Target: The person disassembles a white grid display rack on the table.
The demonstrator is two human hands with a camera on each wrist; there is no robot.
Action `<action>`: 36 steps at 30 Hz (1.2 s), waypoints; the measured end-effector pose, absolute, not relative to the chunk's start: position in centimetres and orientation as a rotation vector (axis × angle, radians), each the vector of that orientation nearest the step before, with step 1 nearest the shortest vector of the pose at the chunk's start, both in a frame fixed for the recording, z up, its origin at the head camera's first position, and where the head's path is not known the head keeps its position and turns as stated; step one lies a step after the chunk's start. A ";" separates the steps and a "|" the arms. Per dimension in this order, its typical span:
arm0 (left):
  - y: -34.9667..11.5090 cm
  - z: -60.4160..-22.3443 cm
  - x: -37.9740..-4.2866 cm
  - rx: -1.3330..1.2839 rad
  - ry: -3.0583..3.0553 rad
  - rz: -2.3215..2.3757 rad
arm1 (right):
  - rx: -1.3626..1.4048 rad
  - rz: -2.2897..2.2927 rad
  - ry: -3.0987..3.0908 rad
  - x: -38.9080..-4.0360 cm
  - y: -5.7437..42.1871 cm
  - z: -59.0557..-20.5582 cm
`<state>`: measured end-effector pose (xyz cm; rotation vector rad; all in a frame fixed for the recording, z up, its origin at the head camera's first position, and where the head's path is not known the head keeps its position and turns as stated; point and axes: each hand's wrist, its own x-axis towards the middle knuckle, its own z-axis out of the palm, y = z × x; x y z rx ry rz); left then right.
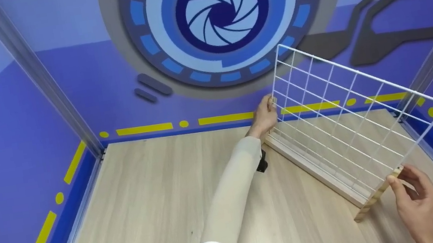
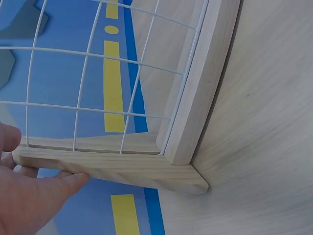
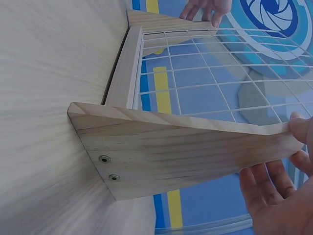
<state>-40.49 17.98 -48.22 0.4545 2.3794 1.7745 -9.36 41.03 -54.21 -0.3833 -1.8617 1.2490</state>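
A wooden rack with a white wire grid (image 1: 358,72) stands at a slant on the tabletop, right of the middle. Its wooden crossbar (image 1: 313,168) runs low between two end panels. At the far end, my left hand (image 1: 264,117) grips the upper part of one wooden panel (image 2: 98,166), thumb on one side and fingers on the other. My right hand (image 1: 421,198) pinches the upper end of the near panel (image 3: 186,152) between thumb and fingers. Two metal screw heads (image 3: 104,159) show on that panel's outer face. The grid leans up between both hands.
The wood-grain tabletop (image 1: 146,202) spreads beneath and to the left of the rack. Blue printed walls (image 1: 80,82) with yellow dashes and metal corner posts (image 1: 42,75) enclose it. A small black object (image 1: 262,163) shows beside the left wrist.
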 end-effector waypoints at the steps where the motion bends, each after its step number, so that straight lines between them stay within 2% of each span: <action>1: 18.0 -48.2 -40.6 0.469 2.394 1.755 | -0.387 1.248 -1.862 -9.3 41.0 -54.2; 10: 17.4 -48.4 -41.2 0.517 2.440 1.684 | -0.382 1.260 -1.874 -9.1 40.7 -54.4; 21: 15.7 -47.0 -40.3 0.615 2.312 1.751 | -0.359 1.277 -1.823 -9.3 41.3 -54.5; 30: 13.8 -46.2 -38.9 0.766 2.464 1.683 | -0.265 1.369 -1.721 -9.7 41.5 -55.1; 36: 13.2 -46.9 -36.6 0.855 2.485 1.700 | -0.113 1.490 -1.558 -9.8 41.5 -55.6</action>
